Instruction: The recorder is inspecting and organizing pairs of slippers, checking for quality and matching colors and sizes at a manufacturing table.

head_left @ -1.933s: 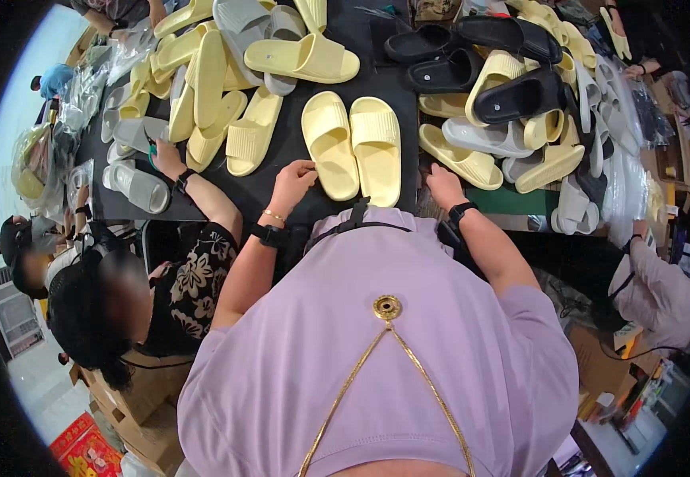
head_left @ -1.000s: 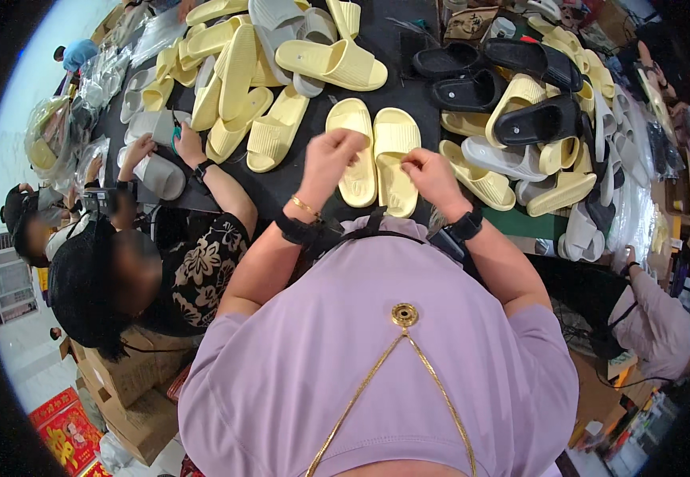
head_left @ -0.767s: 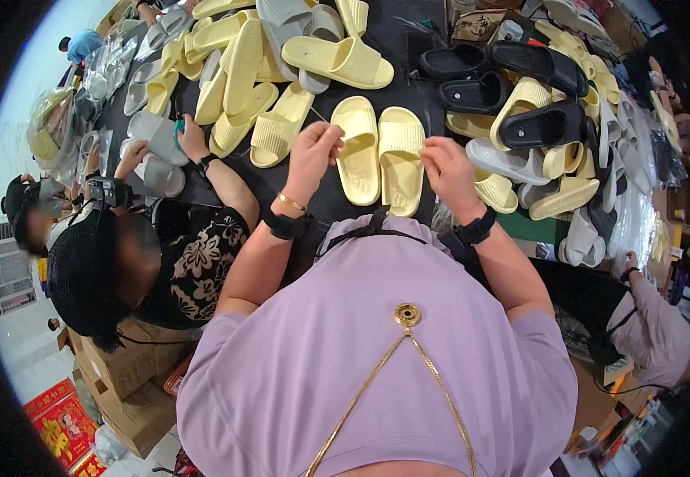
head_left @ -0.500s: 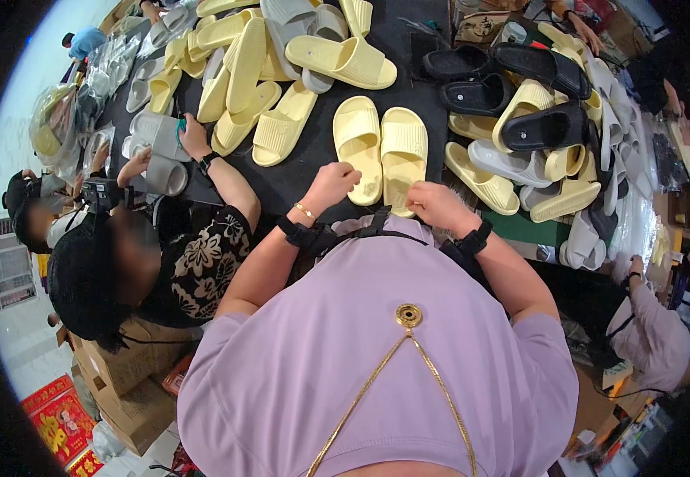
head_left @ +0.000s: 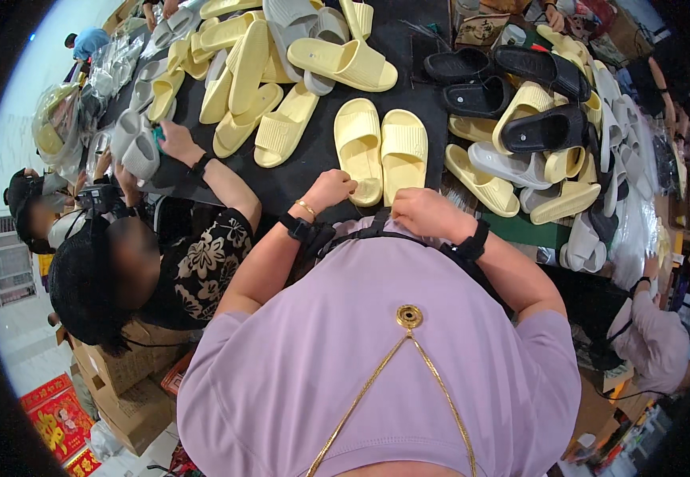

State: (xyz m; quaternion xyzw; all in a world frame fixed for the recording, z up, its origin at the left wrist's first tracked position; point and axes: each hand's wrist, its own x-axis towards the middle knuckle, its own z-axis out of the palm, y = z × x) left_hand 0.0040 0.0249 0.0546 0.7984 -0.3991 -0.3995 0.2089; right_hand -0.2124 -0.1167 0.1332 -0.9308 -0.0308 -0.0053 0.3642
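Note:
Two pale yellow slippers lie side by side in front of me on the dark table, toes pointing away. At the heel of the left slipper (head_left: pixel 358 131) is my left hand (head_left: pixel 331 191), fingers curled together against its left edge. My right hand (head_left: pixel 427 213) is closed over the heel end of the right slipper (head_left: pixel 404 143) and hides part of it. Whatever either set of fingertips may pinch is hidden. A dark band circles each of my wrists.
Yellow and grey slippers pile up (head_left: pixel 253 67) at the far left of the dark table (head_left: pixel 408 83). Black slippers (head_left: pixel 548 127) top a mixed heap on the right. On my left a co-worker's hand (head_left: pixel 178 143) is at grey slippers (head_left: pixel 134 143). Cardboard boxes (head_left: pixel 134 389) stand behind that person.
My right hand has shifted slightly left and toward me at the slipper's heel. My left hand has dropped a little. The co-worker's hands have moved left with the grey slippers, now turned upright.

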